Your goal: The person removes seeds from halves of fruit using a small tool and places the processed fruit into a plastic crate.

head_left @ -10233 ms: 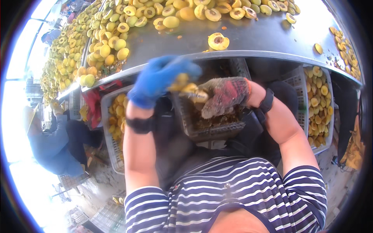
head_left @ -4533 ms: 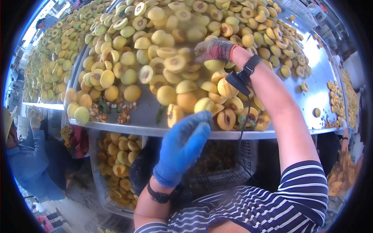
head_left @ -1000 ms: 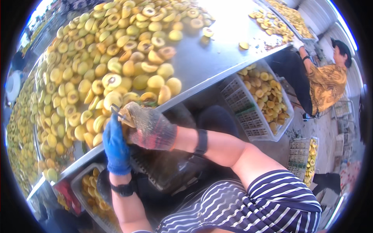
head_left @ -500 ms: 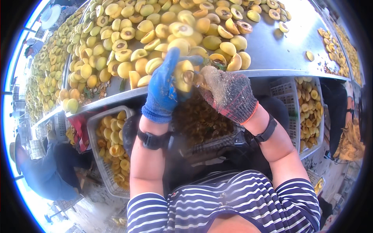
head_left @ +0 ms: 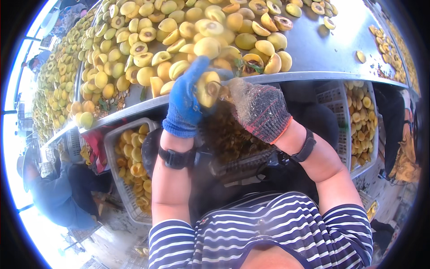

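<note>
Blue-gloved left hand point(head_left: 190, 96) raised, gripping a cut yellow peach half point(head_left: 207, 87); knit-gloved right hand point(head_left: 260, 110) closed against its exposed pit at the tabletop point(head_left: 331, 54) edge.

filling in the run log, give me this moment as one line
left hand: blue glove, holds yellow fruit half | right hand: grey knit glove, at the fruit's cut face | metal table: heaped with fruit | crate below

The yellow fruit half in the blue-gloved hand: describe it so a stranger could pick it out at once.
Start at the long steel table heaped with yellow fruit. At its near edge, the blue-gloved left hand holds a yellow fruit half against the grey knit-gloved right hand. It alone is lifted off the pile, cut face showing a dark pit hollow.
</note>
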Available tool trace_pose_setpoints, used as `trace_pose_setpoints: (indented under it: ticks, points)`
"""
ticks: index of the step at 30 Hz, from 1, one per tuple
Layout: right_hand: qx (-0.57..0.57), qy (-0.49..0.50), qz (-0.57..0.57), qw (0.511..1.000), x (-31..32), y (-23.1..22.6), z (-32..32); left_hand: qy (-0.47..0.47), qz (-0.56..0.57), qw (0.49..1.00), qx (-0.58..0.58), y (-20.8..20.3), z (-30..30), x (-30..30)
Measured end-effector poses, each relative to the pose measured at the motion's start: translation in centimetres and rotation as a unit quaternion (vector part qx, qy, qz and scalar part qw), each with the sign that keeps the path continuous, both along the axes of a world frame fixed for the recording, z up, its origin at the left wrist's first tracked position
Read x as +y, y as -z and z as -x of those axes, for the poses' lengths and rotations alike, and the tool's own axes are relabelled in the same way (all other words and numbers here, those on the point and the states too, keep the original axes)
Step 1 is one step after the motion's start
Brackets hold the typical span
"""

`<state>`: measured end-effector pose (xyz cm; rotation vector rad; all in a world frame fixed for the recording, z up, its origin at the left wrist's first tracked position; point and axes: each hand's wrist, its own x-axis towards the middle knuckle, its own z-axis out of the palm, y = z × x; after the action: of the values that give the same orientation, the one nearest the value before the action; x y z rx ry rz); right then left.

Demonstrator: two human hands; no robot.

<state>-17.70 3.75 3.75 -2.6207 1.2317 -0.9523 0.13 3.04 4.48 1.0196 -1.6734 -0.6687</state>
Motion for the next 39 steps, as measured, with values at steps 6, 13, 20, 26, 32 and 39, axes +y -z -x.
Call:
trace_pose_setpoints:
  ticks: [6,13,20,26,32,39]
  points:
    - [0.076,0.026,-0.041,0.996,0.2,0.4,-0.2,-0.065,-0.024,0.996,-0.063,0.6,-0.1,0.0]
    - [0.079,0.028,-0.093,0.992,-0.1,2.1,-0.5,0.079,-0.256,0.961,0.065,1.8,-3.5,-1.2]
    - [-0.008,-0.038,-0.177,0.983,-1.4,-0.1,0.3,0.025,-0.055,0.998,0.008,-2.6,0.9,0.1]
    - [-0.121,-0.221,-0.240,0.938,-0.4,3.7,-1.8,-0.001,-0.170,0.985,-0.013,-2.4,-0.1,-0.6]
    - [-0.263,-0.151,-0.690,0.657,0.0,-3.5,-0.7,-0.025,0.014,0.996,0.080,-1.9,0.7,0.6]
    - [-0.249,-0.186,-0.341,0.887,0.1,0.4,-1.7,-0.068,-0.197,0.925,0.317,-0.9,2.0,0.2]
